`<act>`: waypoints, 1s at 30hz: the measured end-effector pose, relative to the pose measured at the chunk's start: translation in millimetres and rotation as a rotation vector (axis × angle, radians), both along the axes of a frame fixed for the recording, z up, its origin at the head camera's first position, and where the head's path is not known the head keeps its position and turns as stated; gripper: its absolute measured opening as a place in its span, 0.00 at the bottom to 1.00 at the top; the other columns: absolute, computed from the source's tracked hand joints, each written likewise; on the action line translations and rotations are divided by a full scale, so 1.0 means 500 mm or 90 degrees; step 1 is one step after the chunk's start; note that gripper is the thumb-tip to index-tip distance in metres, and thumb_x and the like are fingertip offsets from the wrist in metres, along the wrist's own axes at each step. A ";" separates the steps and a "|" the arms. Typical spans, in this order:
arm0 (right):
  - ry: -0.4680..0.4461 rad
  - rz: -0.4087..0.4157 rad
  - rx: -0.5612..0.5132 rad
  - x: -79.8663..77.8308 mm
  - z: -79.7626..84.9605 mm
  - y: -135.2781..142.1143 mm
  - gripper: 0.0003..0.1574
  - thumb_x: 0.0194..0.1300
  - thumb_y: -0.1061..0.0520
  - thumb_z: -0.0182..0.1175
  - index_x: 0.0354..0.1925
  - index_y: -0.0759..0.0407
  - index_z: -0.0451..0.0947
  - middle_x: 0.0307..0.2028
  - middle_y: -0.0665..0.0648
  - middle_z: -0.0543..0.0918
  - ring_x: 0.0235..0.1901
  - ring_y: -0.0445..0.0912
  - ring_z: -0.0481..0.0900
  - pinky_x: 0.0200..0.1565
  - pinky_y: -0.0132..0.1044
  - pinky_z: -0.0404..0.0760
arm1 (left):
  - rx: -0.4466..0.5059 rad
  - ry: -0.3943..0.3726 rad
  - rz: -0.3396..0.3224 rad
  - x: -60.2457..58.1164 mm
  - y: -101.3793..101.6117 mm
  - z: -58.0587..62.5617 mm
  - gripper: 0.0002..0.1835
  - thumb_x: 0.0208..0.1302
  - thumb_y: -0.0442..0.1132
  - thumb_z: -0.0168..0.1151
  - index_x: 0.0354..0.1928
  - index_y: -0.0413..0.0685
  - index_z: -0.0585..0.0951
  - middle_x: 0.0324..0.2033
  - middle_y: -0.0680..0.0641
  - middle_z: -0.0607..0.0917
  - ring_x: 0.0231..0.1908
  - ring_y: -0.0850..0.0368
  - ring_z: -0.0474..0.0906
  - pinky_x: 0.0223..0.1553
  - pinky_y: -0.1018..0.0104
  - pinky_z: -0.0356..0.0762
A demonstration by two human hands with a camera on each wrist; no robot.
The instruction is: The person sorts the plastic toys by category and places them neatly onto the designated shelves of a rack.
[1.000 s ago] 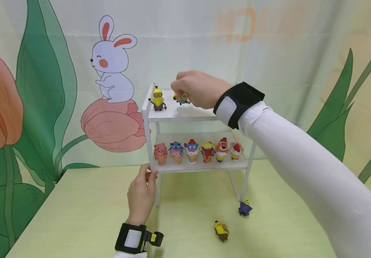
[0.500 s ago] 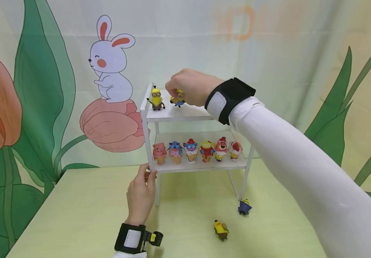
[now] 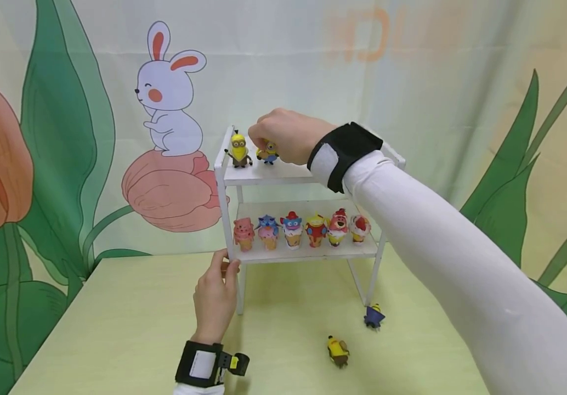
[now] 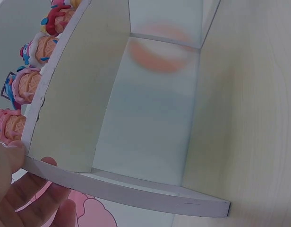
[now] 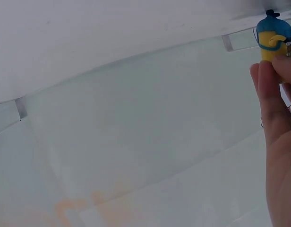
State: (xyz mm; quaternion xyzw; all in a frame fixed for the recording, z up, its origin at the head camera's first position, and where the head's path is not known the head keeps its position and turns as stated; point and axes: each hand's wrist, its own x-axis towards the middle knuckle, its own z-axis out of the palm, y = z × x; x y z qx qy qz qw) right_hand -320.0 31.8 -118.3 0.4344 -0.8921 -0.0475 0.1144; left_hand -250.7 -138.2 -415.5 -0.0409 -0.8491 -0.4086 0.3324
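Note:
My right hand [image 3: 288, 134] is over the top board of a small white two-tier shelf [image 3: 313, 252], pinching a yellow-and-blue Minion figurine [image 3: 268, 156]. In the right wrist view the thumb and fingers hold this figurine [image 5: 273, 40] by its yellow body; its blue end is near the white board. Left of it on the top board stands another Minion figurine [image 3: 239, 151] with a yellow banana-like collar and brown lower body. My left hand [image 3: 216, 299] grips the shelf's left post at the lower board; the left wrist view shows thumb and fingers around the white frame [image 4: 126, 189].
A row of several ice-cream-cone figurines [image 3: 292, 233] stands on the lower board. On the table [image 3: 130, 318], right of the left hand, lie a yellow-and-brown Minion figurine [image 3: 338, 352] and one in a blue cape [image 3: 374, 317]. A printed curtain [image 3: 283, 66] hangs behind.
My right hand has moved left and slightly down with the Minion figurine, closer to the one standing on the top board. The left hand stays on the shelf post.

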 end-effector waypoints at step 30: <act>-0.026 -0.040 -0.079 0.011 0.023 0.021 0.31 0.66 0.76 0.44 0.61 0.55 0.73 0.63 0.57 0.71 0.64 0.50 0.66 0.62 0.39 0.65 | -0.012 0.008 0.005 -0.002 0.003 0.003 0.13 0.73 0.41 0.56 0.55 0.44 0.75 0.32 0.44 0.85 0.31 0.48 0.83 0.23 0.58 0.72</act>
